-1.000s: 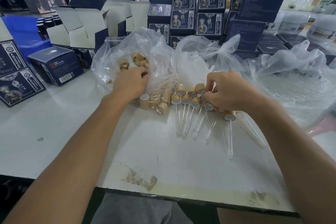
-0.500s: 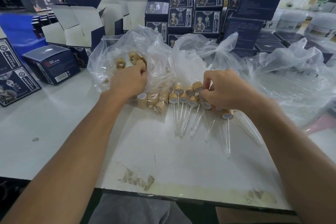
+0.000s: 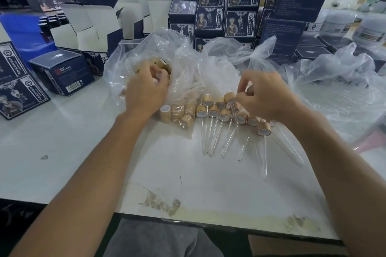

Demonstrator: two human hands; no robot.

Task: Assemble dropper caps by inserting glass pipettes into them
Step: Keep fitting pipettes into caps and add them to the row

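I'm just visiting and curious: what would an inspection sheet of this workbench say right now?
Surface: white tabletop, scuffed and stained near its front edge.
Job's things: finished droppers, tan wood-look caps with clear glass pipettes, lie in rows; loose tan caps sit beside them and more in the clear plastic bag.
Clutter: another crumpled clear bag at the right.
Hands: left hand reaches into the cap bag, its grip hidden; right hand, fingers curled, pinches something small above the droppers.
Cables: nothing seen.
Surroundings: stacked dark blue printed cartons, open white-lined boxes, white jars at far right.
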